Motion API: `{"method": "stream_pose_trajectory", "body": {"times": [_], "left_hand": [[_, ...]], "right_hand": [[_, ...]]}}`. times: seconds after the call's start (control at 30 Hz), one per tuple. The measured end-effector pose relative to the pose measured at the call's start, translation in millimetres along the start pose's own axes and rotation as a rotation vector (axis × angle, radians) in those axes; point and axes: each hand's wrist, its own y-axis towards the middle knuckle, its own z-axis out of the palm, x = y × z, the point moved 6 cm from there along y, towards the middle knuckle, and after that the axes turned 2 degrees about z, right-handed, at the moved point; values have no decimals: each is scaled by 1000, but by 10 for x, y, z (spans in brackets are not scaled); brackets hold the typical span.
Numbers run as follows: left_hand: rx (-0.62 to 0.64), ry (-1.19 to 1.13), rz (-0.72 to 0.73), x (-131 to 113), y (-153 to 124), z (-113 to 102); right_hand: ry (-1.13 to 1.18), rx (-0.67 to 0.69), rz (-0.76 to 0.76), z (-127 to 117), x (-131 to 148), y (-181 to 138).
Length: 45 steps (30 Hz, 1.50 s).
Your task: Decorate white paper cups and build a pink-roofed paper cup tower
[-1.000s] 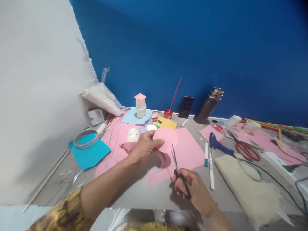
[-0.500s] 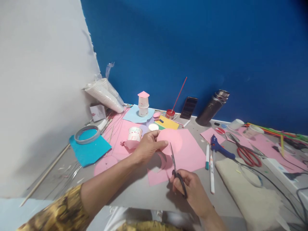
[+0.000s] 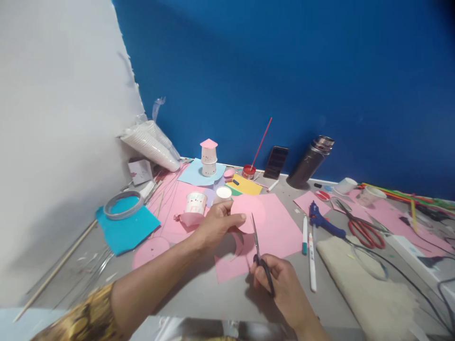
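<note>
My left hand (image 3: 221,222) pinches the near left edge of a round pink paper disc (image 3: 249,208), thumb on top. Black-handled scissors (image 3: 261,258) are gripped in my right hand (image 3: 279,279), their blades pointing up and away at the disc's right side. The blades look closed or nearly so; whether they touch the paper I cannot tell. Beneath lies a larger sheet of pink paper (image 3: 282,229), with a curved pink offcut beside my left hand. Left of that hand sits a decorated paper cup (image 3: 195,202) with pink paper around its base.
A small cup tower with a pink cone roof (image 3: 209,156) stands on light blue paper at the back. To the right lie two markers (image 3: 312,260), a blue glue gun (image 3: 324,221), red-handled scissors (image 3: 366,232) and a beige cloth (image 3: 355,279). A dark flask (image 3: 307,166) leans against the wall.
The disc and my left hand have shifted slightly left, away from the scissors. The scissors remain nearly in place. The whole view has tilted a little.
</note>
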Motion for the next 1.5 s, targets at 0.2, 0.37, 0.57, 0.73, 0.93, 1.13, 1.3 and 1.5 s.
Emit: {"method": "stream_pose_trajectory", "body": {"times": [0.2,0.37,0.57,0.73,0.93,1.13,1.3,1.5], "left_hand": [[-2,37,-15,57,15,-20],[8,38,-65,46,-2,14],[-1,30,-74,64,4,0],[9,32,-55,69,9,-10],[-91,20,-26,69,47,-78],[-99,-35,-67,100,62,-75],[-33,-34,-86,130,37,-12],[148,259,-340,380,-23,-2]], "right_hand": [[-5,38,0,-10,-71,-1],[-21,76,-11,-12,-122,-6],[-50,67,-4,12,-58,-21],[-42,43,-32,13,-30,-14],[-72,102,5,-43,-138,-77],[-114,10,55,-225,-192,-205],[-113,6,7,-262,-212,-207],[-182,-87,23,-499,-322,-170]]}}
